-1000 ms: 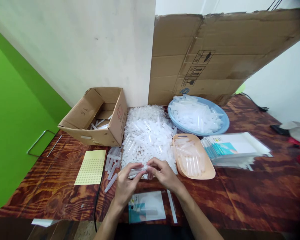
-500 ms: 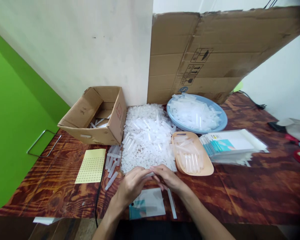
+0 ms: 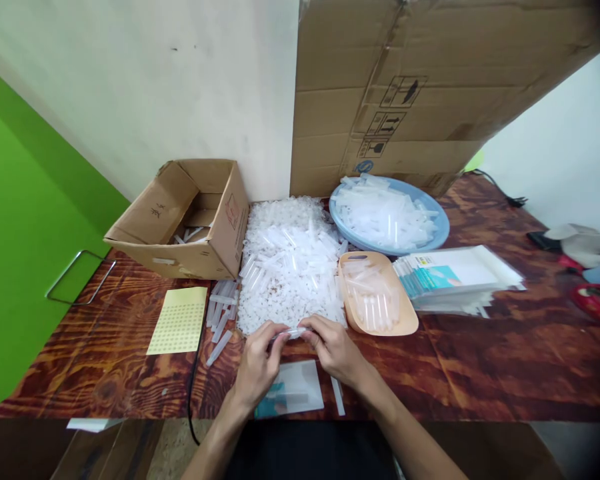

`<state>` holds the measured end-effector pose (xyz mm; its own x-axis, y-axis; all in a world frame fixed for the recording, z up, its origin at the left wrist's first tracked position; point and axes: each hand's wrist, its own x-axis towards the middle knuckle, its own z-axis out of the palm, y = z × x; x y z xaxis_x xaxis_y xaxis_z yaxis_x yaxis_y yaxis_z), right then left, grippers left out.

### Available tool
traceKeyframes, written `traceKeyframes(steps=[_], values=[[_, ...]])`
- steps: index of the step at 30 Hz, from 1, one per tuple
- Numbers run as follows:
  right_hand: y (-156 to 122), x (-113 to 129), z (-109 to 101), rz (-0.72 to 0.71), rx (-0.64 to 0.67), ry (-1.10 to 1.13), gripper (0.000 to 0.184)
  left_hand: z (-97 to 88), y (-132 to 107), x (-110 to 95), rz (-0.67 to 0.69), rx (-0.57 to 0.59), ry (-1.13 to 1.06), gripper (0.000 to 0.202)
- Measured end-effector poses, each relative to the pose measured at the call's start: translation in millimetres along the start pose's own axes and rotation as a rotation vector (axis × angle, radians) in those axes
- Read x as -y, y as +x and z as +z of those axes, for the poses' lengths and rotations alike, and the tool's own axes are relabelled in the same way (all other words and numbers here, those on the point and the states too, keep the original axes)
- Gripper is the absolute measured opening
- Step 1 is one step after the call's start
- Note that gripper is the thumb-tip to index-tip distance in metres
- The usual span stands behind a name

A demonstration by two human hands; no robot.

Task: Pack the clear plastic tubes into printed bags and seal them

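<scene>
A short clear plastic tube (image 3: pixel 294 332) spans the gap between my two hands. My left hand (image 3: pixel 258 360) pinches its left end with thumb and fingers, and my right hand (image 3: pixel 334 348) pinches the right end. Both hands hover over the table's front part, just before a wide heap of small translucent plastic pieces and tubes (image 3: pixel 290 267). Beneath them lies a clear packet with a teal printed end (image 3: pixel 300 383), partly covered by my left hand. A narrow whitish strip (image 3: pixel 337 396) lies beside my right wrist.
An orange tray (image 3: pixel 411 325) of clear tubes stands right of the heap, below a heaped blue basin (image 3: pixel 443 233). Printed plastic bags (image 3: pixel 460 270) are stacked at right. On the left are a cardboard box (image 3: pixel 227 243), loose tubes (image 3: pixel 220 345), a yellow label sheet (image 3: pixel 177 321) and a black cable (image 3: pixel 192 387).
My hands have drawn apart from their close, overlapping position, so the tube between them now shows. The whole view has shifted slightly, with the table items appearing higher.
</scene>
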<state>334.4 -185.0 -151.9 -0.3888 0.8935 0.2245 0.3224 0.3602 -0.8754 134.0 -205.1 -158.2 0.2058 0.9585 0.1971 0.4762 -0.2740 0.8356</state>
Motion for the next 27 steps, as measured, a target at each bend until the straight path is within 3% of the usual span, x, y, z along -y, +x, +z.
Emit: traceKeyframes(steps=[3,7,9,12,14,17,19,23,25,27], values=[[-6.3,-3.0,9.6,0.136,-0.012,0.084,0.027,8.1,-10.5,1.1,0.131,-0.094,0.095,0.022],[-13.9,-6.6,26.0,0.353,-0.046,0.528,0.036,20.6,-25.7,1.4,0.144,-0.163,0.07,0.023],[-14.6,-4.0,35.1,0.352,-0.089,0.669,0.04,26.3,-30.1,0.2,0.07,-0.191,0.01,0.02],[-13.5,1.8,43.5,0.25,-0.155,0.622,0.039,27.0,-31.4,0.2,-0.004,-0.188,-0.012,0.016],[-13.8,1.4,42.5,0.234,-0.226,0.58,0.035,19.2,-31.4,3.0,-0.016,-0.096,0.026,0.021],[-16.8,-6.7,30.7,0.315,-0.278,0.573,0.038,-0.1,-35.9,11.2,-0.059,0.218,0.137,0.036],[-19.0,-11.2,18.8,0.341,-0.228,0.486,0.042,-11.4,-41.5,17.4,-0.103,0.398,0.252,0.044],[-21.8,-7.2,-6.6,0.234,-0.092,0.195,0.036,-24.6,-46.4,25.1,-0.199,0.531,0.291,0.04],[-23.9,-3.2,-17.5,0.213,-0.076,0.159,0.032,-31.3,-42.6,26.3,-0.277,0.59,0.135,0.032],[-27.1,-1.7,-25.3,0.226,-0.14,0.185,0.027,-39.7,-36.6,27.2,-0.387,0.61,-0.067,0.029]])
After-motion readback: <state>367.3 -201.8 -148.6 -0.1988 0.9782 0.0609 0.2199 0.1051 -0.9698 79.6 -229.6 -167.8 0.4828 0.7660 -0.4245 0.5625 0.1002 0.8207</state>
